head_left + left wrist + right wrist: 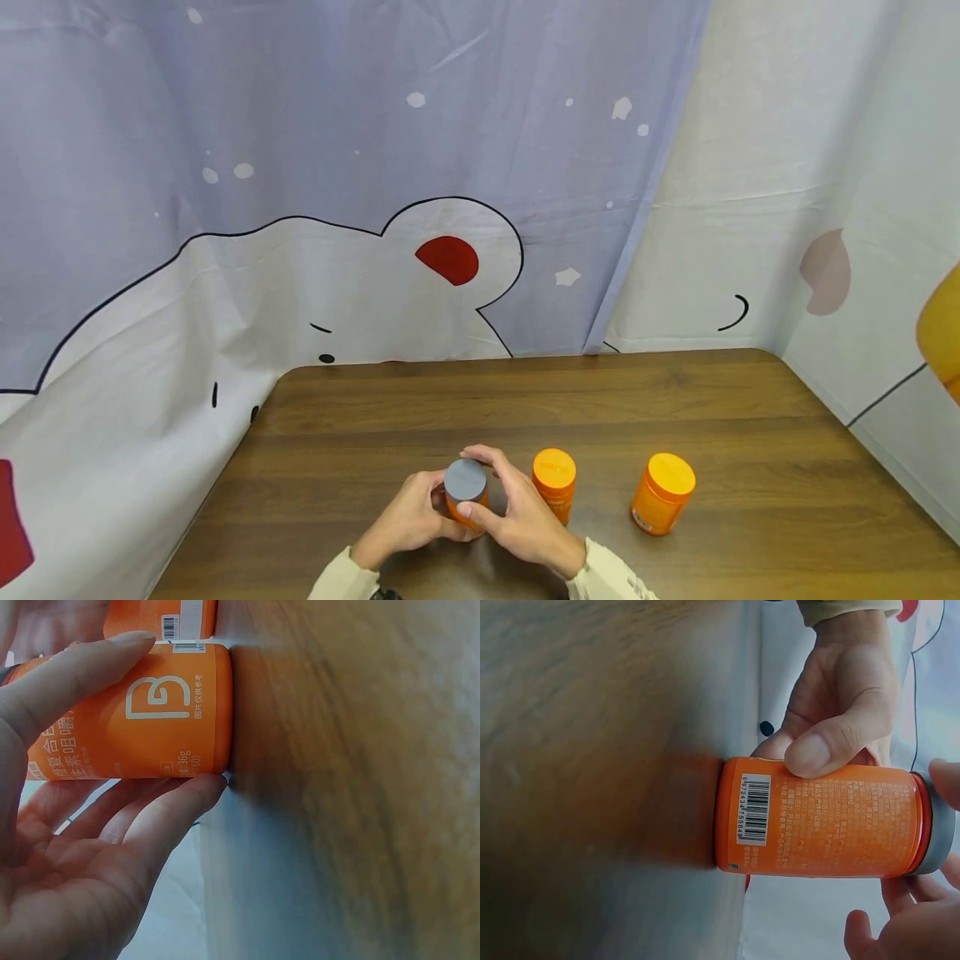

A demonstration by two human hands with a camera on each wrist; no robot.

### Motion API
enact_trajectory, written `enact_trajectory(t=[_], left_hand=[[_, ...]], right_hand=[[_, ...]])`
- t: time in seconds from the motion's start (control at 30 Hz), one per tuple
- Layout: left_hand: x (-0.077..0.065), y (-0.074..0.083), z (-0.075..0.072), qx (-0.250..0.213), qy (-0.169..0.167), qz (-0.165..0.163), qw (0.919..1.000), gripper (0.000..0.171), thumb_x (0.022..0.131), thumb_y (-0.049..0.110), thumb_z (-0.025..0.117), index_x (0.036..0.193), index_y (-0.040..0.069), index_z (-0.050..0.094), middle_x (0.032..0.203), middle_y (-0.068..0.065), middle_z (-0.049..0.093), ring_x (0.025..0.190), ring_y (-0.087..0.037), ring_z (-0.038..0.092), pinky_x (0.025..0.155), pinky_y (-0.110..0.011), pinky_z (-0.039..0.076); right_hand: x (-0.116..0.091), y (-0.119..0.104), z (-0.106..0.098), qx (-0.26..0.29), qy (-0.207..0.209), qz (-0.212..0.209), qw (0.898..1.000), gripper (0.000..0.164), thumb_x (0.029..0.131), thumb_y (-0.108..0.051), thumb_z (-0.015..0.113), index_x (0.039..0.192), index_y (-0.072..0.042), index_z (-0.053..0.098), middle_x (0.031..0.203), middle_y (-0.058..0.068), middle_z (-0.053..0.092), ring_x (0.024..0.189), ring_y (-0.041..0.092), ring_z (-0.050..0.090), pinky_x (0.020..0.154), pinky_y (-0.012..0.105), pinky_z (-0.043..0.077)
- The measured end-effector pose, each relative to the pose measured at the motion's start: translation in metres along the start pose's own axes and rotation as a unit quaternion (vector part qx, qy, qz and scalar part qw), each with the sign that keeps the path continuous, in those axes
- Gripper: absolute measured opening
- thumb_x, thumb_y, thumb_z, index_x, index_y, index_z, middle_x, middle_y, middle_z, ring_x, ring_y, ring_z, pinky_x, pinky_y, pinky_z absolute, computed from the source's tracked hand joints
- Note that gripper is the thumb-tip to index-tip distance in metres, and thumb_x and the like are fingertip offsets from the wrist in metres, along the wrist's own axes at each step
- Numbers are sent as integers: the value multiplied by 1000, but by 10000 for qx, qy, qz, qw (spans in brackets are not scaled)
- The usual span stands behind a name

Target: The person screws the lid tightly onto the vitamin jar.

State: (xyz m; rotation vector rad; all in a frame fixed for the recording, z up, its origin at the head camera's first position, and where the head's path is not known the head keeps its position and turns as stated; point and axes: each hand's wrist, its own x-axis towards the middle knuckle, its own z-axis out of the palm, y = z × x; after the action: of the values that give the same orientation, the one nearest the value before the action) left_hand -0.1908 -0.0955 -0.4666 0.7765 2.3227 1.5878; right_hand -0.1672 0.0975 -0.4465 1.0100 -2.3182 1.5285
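Observation:
An orange bottle [150, 712] with white lettering stands upright on the table, topped by a grey lid [465, 480]. My left hand [408, 512] grips the lower body, its thumb on one side and its fingers on the other. At the top, my right hand [525, 517] holds the lid between thumb and fingers, as the right wrist view shows at the grey lid [939, 825]. A barcode and fine print cover the bottle side [825, 825] facing that view.
Just right of my right hand stands an orange bottle with a yellow-orange lid [555, 468], partly hidden by the hand. Farther right is a similar bottle [660, 500]. The brown wooden table [360, 417] meets a printed curtain [315, 283] at its back and sides.

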Motion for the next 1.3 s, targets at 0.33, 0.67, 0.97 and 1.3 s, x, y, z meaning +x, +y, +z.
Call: enact_trajectory(t=[0.33, 0.67, 0.97, 1.3], left_hand=[[0, 1, 0, 48, 94, -77, 9999, 41, 63, 20, 84, 99, 12, 66, 91, 3, 68, 78, -10, 65, 70, -24, 51], [2, 0, 5, 327, 169, 32, 9993, 41, 61, 23, 85, 96, 12, 66, 90, 4, 68, 77, -8, 64, 70, -23, 51], [0, 4, 4, 580, 351, -11, 9977, 39, 59, 26, 86, 91, 13, 67, 86, 6, 68, 74, -7, 63, 67, -23, 50], [-2, 4, 1, 841, 326, -95, 9959, 40, 59, 29, 86, 91, 14, 67, 84, 8, 67, 71, -5, 60, 65, -23, 49]], right_hand=[[-1, 2, 0, 11, 173, -69, 9998, 50, 83, -25, 68, 126, -14, 45, 122, -2, 55, 110, 14, 53, 91, 40, 44], [-3, 5, 0, -210, 562, -98, 9982, 53, 78, -28, 73, 123, -14, 49, 117, -5, 58, 105, 12, 55, 83, 39, 46], [2, -17, -1, -245, 707, -44, 9972, 51, 74, -17, 77, 116, -8, 50, 111, 4, 61, 99, 17, 58, 78, 39, 47], [3, -31, -3, 278, 605, -35, 9978, 48, 76, -9, 74, 115, -1, 49, 113, 12, 60, 100, 23, 58, 76, 34, 51]])
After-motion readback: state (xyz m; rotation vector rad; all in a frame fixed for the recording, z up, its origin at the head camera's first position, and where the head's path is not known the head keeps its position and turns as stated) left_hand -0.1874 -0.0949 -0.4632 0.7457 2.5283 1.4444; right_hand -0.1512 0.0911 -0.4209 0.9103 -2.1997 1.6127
